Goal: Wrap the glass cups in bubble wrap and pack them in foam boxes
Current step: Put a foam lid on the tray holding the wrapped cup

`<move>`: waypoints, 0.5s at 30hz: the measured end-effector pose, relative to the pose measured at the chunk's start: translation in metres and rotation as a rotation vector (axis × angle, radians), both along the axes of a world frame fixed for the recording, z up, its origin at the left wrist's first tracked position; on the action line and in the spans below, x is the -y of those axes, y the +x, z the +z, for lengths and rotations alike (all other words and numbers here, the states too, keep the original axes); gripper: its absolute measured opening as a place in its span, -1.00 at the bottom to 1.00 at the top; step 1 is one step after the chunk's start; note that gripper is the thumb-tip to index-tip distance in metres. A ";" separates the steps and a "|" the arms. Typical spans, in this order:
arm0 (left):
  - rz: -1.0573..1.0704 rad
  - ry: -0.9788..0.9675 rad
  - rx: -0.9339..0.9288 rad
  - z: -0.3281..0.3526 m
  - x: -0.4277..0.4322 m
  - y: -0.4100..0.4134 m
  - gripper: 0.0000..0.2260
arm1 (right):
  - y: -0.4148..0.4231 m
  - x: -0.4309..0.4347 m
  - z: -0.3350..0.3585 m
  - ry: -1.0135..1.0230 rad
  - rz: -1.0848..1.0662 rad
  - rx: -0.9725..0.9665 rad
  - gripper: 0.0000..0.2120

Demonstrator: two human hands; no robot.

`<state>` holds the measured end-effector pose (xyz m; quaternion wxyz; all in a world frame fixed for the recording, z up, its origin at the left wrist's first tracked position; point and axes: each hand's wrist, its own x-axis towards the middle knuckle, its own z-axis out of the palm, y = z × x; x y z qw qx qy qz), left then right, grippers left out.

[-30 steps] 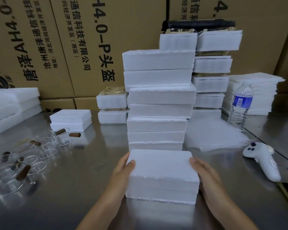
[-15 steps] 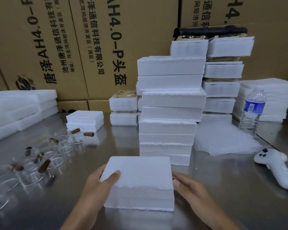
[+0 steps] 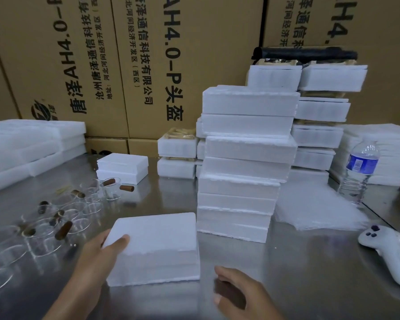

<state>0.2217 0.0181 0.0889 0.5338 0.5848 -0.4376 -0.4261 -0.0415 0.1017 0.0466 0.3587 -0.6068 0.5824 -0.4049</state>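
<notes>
Up front on the worktop (image 3: pixel 310 280), left hand (image 3: pixel 97 257) pinches the foam box (image 3: pixel 157 245) edge, right hand (image 3: pixel 238 294) sits loose and empty beside it, so I'd lift the lid slow.

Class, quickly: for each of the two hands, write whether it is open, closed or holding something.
Left hand: holding the foam box, thumb on its top.
Right hand: open, loosely curled, holding nothing.

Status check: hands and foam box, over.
Left hand holds foam box, closed, on table. Right hand off it, empty. Box stack close behind.
</notes>
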 end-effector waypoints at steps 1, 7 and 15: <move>0.008 -0.006 0.012 -0.001 0.006 0.004 -0.86 | 0.000 0.000 -0.001 -0.007 -0.007 -0.026 -0.57; 0.048 -0.005 0.031 -0.001 0.064 0.015 -0.81 | -0.001 0.004 -0.005 -0.036 -0.025 -0.061 -0.54; 0.008 0.006 0.014 0.005 0.125 -0.008 -0.69 | 0.000 0.011 -0.003 -0.037 -0.053 0.021 -0.60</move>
